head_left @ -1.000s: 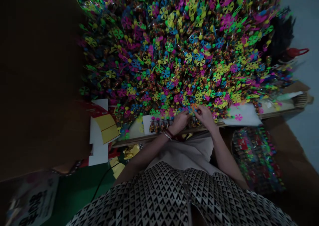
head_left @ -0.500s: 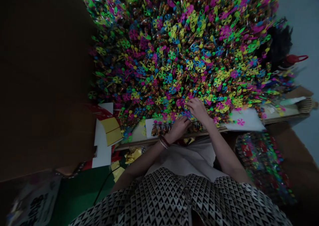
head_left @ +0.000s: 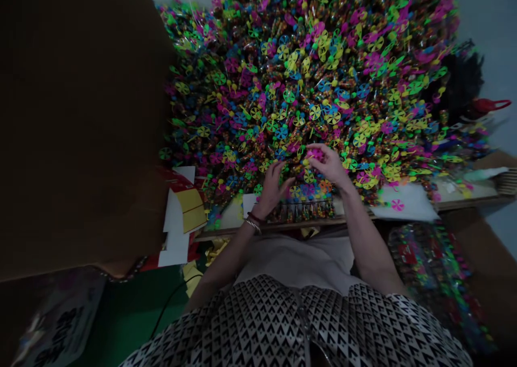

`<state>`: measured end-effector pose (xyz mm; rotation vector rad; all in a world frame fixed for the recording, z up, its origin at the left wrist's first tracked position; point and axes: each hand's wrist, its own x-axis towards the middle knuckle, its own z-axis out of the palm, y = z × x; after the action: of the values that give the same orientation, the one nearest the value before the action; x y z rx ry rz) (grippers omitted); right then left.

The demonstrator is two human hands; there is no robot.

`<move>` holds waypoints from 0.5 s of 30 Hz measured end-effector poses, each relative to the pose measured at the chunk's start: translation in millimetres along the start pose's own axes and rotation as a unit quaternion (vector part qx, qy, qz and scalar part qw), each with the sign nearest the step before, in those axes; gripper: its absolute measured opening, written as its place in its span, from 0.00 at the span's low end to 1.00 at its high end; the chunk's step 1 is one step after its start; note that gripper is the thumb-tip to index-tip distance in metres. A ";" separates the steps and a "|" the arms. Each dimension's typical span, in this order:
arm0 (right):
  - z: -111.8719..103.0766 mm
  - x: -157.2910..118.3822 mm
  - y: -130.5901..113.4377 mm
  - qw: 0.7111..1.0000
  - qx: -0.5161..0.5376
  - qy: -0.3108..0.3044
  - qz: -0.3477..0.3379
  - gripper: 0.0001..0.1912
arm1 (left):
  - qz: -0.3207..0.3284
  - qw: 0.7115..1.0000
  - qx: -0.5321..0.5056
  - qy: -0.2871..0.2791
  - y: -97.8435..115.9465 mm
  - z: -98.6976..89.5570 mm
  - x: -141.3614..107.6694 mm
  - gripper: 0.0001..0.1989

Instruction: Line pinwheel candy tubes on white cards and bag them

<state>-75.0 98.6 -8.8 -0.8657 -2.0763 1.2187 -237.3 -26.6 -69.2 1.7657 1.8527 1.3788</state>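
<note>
Head view: left hand, fingers apart, overhangs the toy row (seemingly aligned for even spacing), the right hand pinching a pink pinwheel beyond it.

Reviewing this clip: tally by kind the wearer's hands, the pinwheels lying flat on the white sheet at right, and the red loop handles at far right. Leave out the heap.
Hands: 2 (left hand, right hand)
Pink pinwheel on the white sheet: 1
Red loop handle: 1
Total: 4
</note>
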 end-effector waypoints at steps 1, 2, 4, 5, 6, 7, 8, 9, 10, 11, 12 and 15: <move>-6.6 -5.3 -6.4 0.999 0.042 -0.006 0.012 0.20 | 0.018 0.999 -0.017 -0.024 8.9 2.9 -1.8 0.21; -12.2 -10.9 -10.9 0.997 0.071 -0.012 0.028 0.20 | 0.029 0.998 -0.033 -0.049 18.2 6.9 -4.4 0.21; -20.8 -21.9 -12.0 0.993 0.099 -0.019 0.063 0.21 | 0.022 0.993 -0.068 -0.092 36.5 17.8 -13.8 0.18; -24.1 -27.0 -8.1 0.991 0.104 -0.021 0.081 0.20 | 0.000 0.991 -0.085 -0.103 44.8 24.5 -20.9 0.17; -26.9 -31.7 -1.4 0.989 0.104 -0.026 0.099 0.20 | -0.029 0.989 -0.099 -0.110 51.9 31.9 -29.4 0.18; -29.2 -36.0 7.4 0.988 0.099 -0.036 0.116 0.20 | -0.059 0.986 -0.108 -0.116 57.7 39.6 -38.9 0.20; -31.0 -39.9 17.6 0.987 0.085 -0.049 0.129 0.20 | -0.082 0.983 -0.109 -0.125 62.1 47.6 -48.8 0.22; -32.3 -43.3 28.1 0.987 0.062 -0.066 0.134 0.19 | -0.096 0.981 -0.103 -0.136 65.0 55.7 -58.6 0.23; -33.0 -46.3 38.1 0.987 0.030 -0.083 0.130 0.18 | -0.099 0.980 -0.090 -0.146 66.6 63.5 -67.6 0.23; -33.4 -48.9 46.9 0.988 -0.011 -0.099 0.120 0.16 | -0.096 0.981 -0.072 -0.154 67.4 70.9 -75.3 0.23; -33.5 -51.1 54.1 0.986 -0.056 -0.114 0.105 0.14 | -0.089 0.982 -0.053 -0.160 67.6 77.8 -81.4 0.22; -33.8 -55.6 65.3 0.975 -0.162 -0.143 0.060 0.10 | -0.073 0.981 0.001 -0.182 68.5 93.6 -90.0 0.25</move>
<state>0.6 98.1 -61.5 -1.0227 -2.5376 1.1386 -103.4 -74.3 -106.0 1.7074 1.7406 0.9268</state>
